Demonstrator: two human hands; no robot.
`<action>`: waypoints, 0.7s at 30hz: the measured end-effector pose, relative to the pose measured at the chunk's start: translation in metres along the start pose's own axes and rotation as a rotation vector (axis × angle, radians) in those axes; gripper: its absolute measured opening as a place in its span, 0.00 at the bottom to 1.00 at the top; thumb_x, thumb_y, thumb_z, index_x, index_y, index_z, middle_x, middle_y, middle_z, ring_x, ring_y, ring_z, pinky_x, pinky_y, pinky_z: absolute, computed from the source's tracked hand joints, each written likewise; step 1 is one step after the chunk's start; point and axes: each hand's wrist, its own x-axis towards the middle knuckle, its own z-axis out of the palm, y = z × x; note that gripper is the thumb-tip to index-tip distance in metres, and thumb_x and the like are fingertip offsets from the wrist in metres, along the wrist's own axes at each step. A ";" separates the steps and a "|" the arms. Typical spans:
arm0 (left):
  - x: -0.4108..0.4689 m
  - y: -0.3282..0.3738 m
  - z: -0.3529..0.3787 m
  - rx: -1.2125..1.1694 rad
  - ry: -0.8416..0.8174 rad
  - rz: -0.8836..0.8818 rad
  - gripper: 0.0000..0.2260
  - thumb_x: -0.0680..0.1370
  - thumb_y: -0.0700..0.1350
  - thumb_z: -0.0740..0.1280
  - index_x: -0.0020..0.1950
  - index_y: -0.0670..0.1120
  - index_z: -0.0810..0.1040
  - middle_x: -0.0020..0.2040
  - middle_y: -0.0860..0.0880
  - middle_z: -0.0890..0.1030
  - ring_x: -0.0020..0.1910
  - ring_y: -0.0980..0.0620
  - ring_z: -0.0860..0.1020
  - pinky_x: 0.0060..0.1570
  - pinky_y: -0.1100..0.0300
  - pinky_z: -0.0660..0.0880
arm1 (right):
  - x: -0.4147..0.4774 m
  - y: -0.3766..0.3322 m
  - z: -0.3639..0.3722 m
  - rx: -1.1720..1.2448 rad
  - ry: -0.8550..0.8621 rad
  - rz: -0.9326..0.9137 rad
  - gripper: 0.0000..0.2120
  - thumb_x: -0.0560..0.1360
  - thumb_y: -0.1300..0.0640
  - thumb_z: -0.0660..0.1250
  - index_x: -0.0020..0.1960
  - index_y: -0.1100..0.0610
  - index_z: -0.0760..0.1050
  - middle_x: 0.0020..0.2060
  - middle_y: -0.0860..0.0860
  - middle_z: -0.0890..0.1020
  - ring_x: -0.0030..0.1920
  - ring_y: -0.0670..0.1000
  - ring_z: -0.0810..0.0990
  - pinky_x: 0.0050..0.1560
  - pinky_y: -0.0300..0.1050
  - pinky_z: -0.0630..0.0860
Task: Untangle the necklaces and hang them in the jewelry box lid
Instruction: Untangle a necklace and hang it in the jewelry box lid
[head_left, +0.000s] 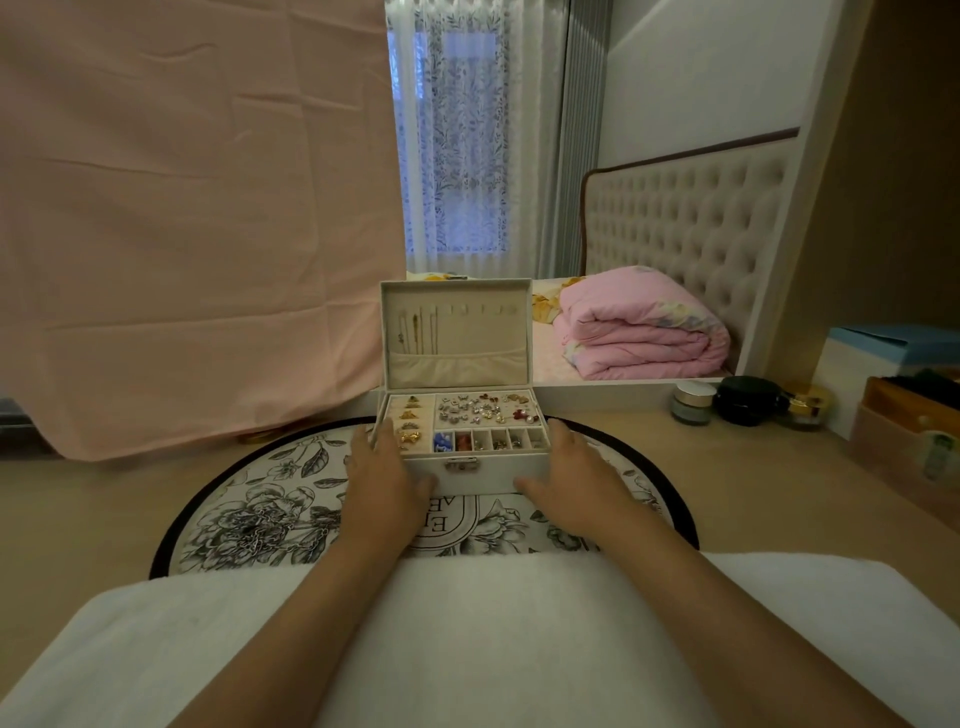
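– Left hand (387, 470) lay flat against the left wall of the jewelry box (498, 475), fingers nearly straight, thumb round the front corner; right hand (569, 480) mirrored it on the right wall; neither curled round anything.

– Reason for that hold?

– Judged as bracing or squaring the box; pressing on both walls keeps it from skating on the mat (218, 499); box stood at the mat's far edge, toward the rear edge of the worktop (78, 519).

– Lid position?

– Lid (467, 338) upright, so hung chains drop straight; pale velvety lining, gathered pocket (457, 366) along its lower edge, presumably to catch pendants.

– Necklaces?

– Several thin necklaces (418, 327) hung at the lid's left end; hooks (483, 310) toward its right end looked bare; a silvery linked tangle (270, 530) seemed to lie near the mat's left edge, hard to separate from the floral print.

– Materials otherwise?

– Box rectangular, off-white, matte, metal latch in front; tray split into small square cells of glinting pieces; mat round, dark-rimmed; white towel (493, 623) soft and nappy along the worktop's near edge, forearms resting across it.
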 end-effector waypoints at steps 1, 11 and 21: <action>0.001 0.000 0.001 -0.056 -0.010 0.000 0.36 0.76 0.45 0.72 0.78 0.45 0.58 0.78 0.42 0.55 0.76 0.41 0.56 0.73 0.47 0.62 | 0.001 -0.002 0.003 0.002 -0.014 -0.005 0.39 0.77 0.43 0.68 0.79 0.56 0.54 0.72 0.56 0.68 0.69 0.58 0.71 0.65 0.55 0.73; 0.027 0.001 0.009 -0.158 -0.055 0.006 0.33 0.72 0.47 0.76 0.74 0.50 0.67 0.72 0.45 0.65 0.71 0.45 0.66 0.69 0.50 0.66 | 0.022 0.014 0.012 0.054 0.109 0.063 0.21 0.80 0.51 0.66 0.69 0.57 0.67 0.64 0.55 0.70 0.58 0.56 0.76 0.55 0.51 0.77; 0.032 -0.014 -0.016 -0.201 -0.133 0.155 0.28 0.77 0.41 0.70 0.76 0.50 0.64 0.70 0.50 0.70 0.69 0.51 0.69 0.68 0.55 0.67 | 0.013 -0.019 0.009 -0.203 0.348 -0.155 0.30 0.75 0.52 0.70 0.74 0.51 0.64 0.67 0.55 0.66 0.66 0.55 0.65 0.68 0.49 0.66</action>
